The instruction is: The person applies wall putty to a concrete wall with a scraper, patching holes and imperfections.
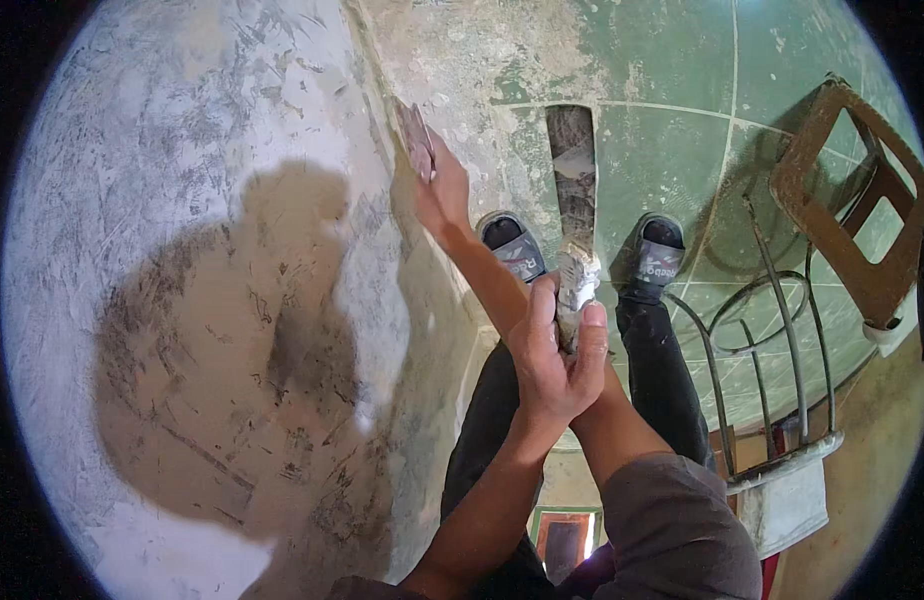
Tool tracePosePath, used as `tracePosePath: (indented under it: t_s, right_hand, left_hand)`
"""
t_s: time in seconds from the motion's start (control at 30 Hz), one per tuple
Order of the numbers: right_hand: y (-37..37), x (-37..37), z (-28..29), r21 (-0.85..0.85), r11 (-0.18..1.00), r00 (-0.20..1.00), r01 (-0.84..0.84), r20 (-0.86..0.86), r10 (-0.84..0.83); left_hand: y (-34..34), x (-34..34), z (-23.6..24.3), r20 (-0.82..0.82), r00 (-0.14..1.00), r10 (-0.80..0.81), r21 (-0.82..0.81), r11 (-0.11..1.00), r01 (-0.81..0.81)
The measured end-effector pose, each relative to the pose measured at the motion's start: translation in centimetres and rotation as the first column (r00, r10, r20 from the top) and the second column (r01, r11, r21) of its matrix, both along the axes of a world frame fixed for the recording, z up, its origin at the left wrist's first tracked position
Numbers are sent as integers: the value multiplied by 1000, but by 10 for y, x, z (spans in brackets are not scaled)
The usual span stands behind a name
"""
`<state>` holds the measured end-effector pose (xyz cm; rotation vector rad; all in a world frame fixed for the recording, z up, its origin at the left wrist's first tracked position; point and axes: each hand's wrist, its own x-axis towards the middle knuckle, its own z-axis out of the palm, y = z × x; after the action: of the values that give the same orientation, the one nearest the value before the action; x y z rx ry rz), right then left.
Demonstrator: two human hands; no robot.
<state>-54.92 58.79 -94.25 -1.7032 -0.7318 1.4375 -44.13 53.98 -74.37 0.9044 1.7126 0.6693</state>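
Note:
My left hand [557,355] is closed around the putty-caked handle of a long, flat plastering trowel [573,165]. Its dark, smeared blade points away from me above the green floor, with white paste [586,280] around the handle. Crossing under my left wrist, my right arm reaches to the far left. There my right hand [444,195] grips a small flat-bladed scraper [416,138], whose blade lies at the edge of the patchy grey-white wall [212,110]. The fingers wrapped around that scraper are partly hidden.
Green floor tiles [672,60] carry pale spatters near the wall. My feet stand in dark slides [660,255] below the trowel. To the right are a bent metal frame [762,340] and a brown stool [842,220]. My shadow [212,370] falls over the wall.

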Motion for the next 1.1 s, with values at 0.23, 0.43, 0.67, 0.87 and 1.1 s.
tracePosePath:
  t_s: [0.23,0.43,0.67,0.87,1.1]
  right_hand:
    - [9,-17,59,122,992,994,13,-113,1]
    - [10,-3,46,27,999,982,41,-183,-35]
    - [34,-22,61,273,962,998,-9,-55,25]
    - [10,-1,66,34,998,997,-44,-57,46]
    - [42,-17,33,65,998,995,15,-103,-8]
  left_hand:
    - [-3,-16,-9,-3,994,108,19,994,-108]
    - [1,-13,-5,-43,999,9,64,998,-6]
    - [8,-11,-4,28,996,81,-28,996,-80]
    - [12,-11,-3,-27,999,31,43,999,-30]
    - [23,-10,-4,-23,999,32,41,999,-31]
